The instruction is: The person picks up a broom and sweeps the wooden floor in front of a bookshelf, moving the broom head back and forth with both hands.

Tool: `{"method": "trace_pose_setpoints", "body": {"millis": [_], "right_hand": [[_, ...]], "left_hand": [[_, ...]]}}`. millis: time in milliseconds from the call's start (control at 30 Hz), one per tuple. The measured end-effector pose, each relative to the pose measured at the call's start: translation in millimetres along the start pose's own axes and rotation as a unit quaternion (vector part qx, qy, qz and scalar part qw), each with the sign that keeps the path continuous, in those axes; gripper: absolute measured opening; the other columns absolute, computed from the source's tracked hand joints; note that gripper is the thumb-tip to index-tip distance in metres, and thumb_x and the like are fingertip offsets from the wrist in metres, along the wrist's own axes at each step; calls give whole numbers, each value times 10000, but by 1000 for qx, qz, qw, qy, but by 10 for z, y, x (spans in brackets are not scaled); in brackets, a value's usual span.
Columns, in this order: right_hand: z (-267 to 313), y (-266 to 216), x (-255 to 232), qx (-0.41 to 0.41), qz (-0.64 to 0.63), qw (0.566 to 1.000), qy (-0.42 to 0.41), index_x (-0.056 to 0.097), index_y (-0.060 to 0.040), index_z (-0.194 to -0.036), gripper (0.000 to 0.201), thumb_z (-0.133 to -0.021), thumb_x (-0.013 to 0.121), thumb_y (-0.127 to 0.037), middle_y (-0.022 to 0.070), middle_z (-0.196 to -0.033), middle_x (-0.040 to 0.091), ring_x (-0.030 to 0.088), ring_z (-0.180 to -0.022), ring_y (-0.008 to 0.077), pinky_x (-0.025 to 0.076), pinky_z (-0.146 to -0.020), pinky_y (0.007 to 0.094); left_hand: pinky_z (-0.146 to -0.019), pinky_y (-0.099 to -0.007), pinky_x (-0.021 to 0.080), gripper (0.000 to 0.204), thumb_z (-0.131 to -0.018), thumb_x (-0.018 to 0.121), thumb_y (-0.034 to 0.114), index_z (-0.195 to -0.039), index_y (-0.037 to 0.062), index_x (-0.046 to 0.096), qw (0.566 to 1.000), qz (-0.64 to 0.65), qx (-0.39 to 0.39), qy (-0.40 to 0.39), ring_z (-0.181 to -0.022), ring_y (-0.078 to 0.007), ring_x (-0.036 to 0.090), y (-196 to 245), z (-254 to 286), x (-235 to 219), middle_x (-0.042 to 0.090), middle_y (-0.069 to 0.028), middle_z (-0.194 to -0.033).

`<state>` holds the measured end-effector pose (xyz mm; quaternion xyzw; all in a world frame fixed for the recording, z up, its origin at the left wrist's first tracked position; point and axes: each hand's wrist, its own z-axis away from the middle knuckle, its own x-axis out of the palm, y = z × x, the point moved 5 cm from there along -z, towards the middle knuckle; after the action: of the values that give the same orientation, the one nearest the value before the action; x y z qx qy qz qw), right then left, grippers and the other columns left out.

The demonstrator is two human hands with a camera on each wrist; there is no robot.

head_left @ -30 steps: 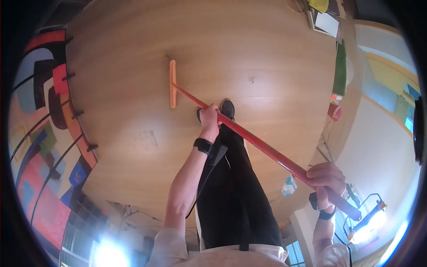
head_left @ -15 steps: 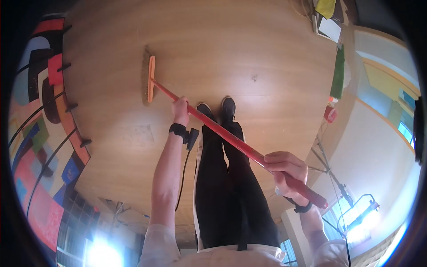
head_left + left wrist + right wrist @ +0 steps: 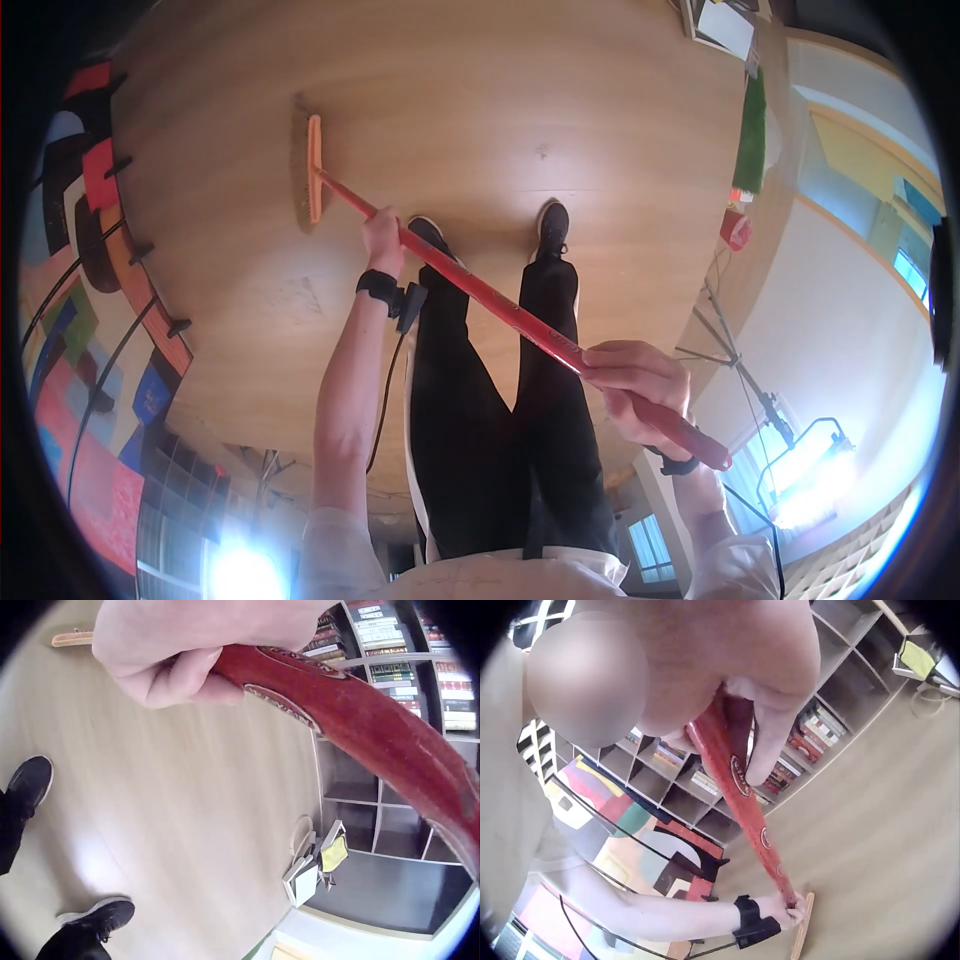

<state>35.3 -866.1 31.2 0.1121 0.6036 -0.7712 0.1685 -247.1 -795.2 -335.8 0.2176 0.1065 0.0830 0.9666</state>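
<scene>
Wooden floor [image 3: 560,110], black shoes [image 3: 552,225], colourful mural wall [image 3: 70,300], bookshelves [image 3: 420,667], green cloth [image 3: 751,140], work lamp [image 3: 800,470].

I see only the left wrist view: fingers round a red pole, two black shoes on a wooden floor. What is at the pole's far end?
Observer: An orange broom head lying on the wooden floor, seen from the head view.
Operator: Does the other hand hold the pole too?
Observer: Yes. The right hand grips the red broom handle near its upper end; the left hand grips it lower, close to the head.
Operator: What is behind the broom head?
Observer: In the right wrist view, a colourful panel below bookshelves.
</scene>
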Motion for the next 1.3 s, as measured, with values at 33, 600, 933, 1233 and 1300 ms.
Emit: {"method": "trace_pose_setpoints", "body": {"millis": [33, 600, 933, 1233, 1300], "right_hand": [[-8, -17, -38, -2, 7, 1000, -5, 675, -20, -823, 189, -674, 588, 57, 123, -909, 673, 666, -854, 275, 553, -746, 336], [1642, 903, -3584, 79, 119, 987, 79, 650, 13, -798, 304, -872, 563, -269, 159, -827, 659, 650, -785, 306, 531, -611, 345], [2046, 988, -4056, 48, 137, 984, 104, 627, 23, -789, 194, -799, 529, -144, 174, -811, 641, 638, -774, 325, 526, -612, 349], [1730, 1143, -3569, -18, 22, 998, 63, 632, 9, -752, 80, -718, 565, -18, 156, -858, 663, 664, -782, 310, 560, -666, 372], [1589, 1238, -3280, -21, 15, 999, 43, 643, 10, -769, 98, -700, 573, 9, 153, -869, 667, 669, -800, 299, 564, -675, 368]], "left_hand": [[-352, -295, 325, 96, -720, 508, 79, -632, 69, 473, 1000, 20, 3, -13, -406, -165, 437, 4, 51, 56, 447, -37, -551], [-409, -323, 374, 125, -738, 514, 105, -617, 78, 501, 994, -55, -38, -85, -513, -152, 465, -1372, 2279, 3986, 475, -32, -598], [-371, -320, 402, 159, -781, 503, 97, -686, -30, 511, 989, -60, -49, -124, -466, -208, 513, -1588, 2642, 4410, 512, -110, -586], [-373, -283, 320, 144, -791, 505, 81, -654, 107, 468, 998, 8, -35, -43, -478, -127, 442, -1040, 2436, 3457, 419, -4, -595], [-373, -274, 277, 136, -776, 525, 100, -652, 104, 468, 999, 2, -26, -40, -443, -130, 408, -972, 2180, 3134, 409, -2, -574]]}}
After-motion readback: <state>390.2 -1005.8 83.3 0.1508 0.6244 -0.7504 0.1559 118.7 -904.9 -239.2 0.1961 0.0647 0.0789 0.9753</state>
